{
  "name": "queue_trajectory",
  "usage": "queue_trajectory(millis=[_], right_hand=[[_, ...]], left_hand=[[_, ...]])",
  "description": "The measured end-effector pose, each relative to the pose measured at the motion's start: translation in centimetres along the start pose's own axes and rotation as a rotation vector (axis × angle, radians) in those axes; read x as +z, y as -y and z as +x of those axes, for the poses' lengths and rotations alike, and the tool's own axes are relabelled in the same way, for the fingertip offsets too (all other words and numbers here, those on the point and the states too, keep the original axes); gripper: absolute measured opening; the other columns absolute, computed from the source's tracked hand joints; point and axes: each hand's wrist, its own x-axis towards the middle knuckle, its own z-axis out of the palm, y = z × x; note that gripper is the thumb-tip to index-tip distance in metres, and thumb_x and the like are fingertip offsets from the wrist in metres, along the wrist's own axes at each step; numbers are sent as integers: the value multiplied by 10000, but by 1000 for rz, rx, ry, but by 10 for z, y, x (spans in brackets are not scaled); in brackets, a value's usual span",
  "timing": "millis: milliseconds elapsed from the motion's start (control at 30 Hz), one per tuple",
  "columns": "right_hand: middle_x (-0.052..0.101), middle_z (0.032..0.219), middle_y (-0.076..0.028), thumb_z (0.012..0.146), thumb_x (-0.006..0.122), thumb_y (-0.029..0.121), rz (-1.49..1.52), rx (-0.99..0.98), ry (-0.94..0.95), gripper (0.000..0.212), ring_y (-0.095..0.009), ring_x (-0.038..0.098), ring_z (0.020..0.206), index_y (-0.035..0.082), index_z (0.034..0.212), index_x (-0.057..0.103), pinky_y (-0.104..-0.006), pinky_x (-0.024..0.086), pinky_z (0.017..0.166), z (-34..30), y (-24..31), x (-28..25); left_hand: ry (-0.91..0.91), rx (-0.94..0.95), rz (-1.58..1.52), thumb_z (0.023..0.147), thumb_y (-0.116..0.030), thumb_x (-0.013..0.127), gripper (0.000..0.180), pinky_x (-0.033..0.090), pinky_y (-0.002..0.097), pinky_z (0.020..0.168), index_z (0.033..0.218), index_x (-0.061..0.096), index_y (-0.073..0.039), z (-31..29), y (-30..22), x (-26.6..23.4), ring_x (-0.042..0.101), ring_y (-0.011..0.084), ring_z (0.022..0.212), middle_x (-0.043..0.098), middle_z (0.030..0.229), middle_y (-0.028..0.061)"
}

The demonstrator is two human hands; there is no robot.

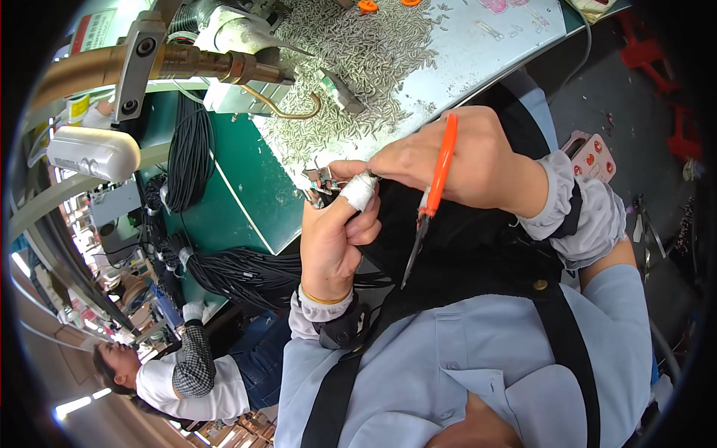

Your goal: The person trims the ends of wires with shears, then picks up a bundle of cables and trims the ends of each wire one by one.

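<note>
My left hand (332,250) is closed around a small cluster of metal connectors with coloured wires (321,183). White tape (360,192) wraps its thumb. My right hand (455,157) meets it at the thumb tip, fingers pinched together; whatever lies between those fingertips is too small to make out. Orange-handled scissors (441,172) are held in the same right hand, their dark pointed blades hanging down toward my lap. Just beyond both hands, a heap of small grey metal pieces (358,52) covers part of a pale board (508,45).
A brass pipe (179,61) with a hooked thin tube (287,113) reaches over the heap from the left. Black cable bundles (246,272) lie on the green table (239,172). A co-worker (187,373) sits at lower left. Red stools (646,56) stand on the floor at right.
</note>
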Motion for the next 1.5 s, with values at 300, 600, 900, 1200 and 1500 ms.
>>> queue_trajectory(millis=[300, 600, 900, 1200, 1500], right_hand=[[582, 655, 7, 703, 616, 101, -141, 99, -2, 120, -96, 530, 482, 88, 809, 561, -216, 283, 408, -4, 19, 2], [600, 711, -22, 665, 642, 30, 39, 208, -64, 194, -122, 546, 502, 74, 815, 528, -223, 302, 404, -10, 21, 11], [585, 659, -51, 693, 688, 130, 321, 411, -177, 189, -192, 548, 481, 46, 757, 531, -246, 362, 402, -8, 30, 10], [503, 485, -69, 693, 700, 337, 153, 698, 442, 372, -236, 515, 420, 32, 635, 495, -310, 384, 403, -10, 38, -12], [460, 473, -44, 794, 619, 179, 719, 1047, 368, 251, -124, 451, 386, 31, 640, 488, -258, 351, 394, -8, 35, -4]], left_hand=[[-52, 83, 45, 789, 6, 529, 143, 205, 175, 370, 921, 487, -31, -8, 10, 7, 319, 36, 441, 439, 643, 6], [-326, 570, 485, 748, 5, 607, 186, 321, 152, 452, 906, 513, -22, -10, 32, 21, 416, 35, 545, 515, 759, 16], [-207, 390, 193, 733, 10, 631, 169, 318, 151, 445, 886, 558, 1, -16, 21, 10, 418, 36, 569, 515, 754, 15], [-307, 580, 423, 765, 23, 551, 122, 192, 186, 379, 883, 522, 12, -11, 21, 16, 330, 38, 445, 447, 627, 11], [-158, 287, 201, 772, -7, 567, 118, 248, 157, 402, 886, 541, -11, 14, -1, -2, 346, 22, 489, 472, 691, -6]])
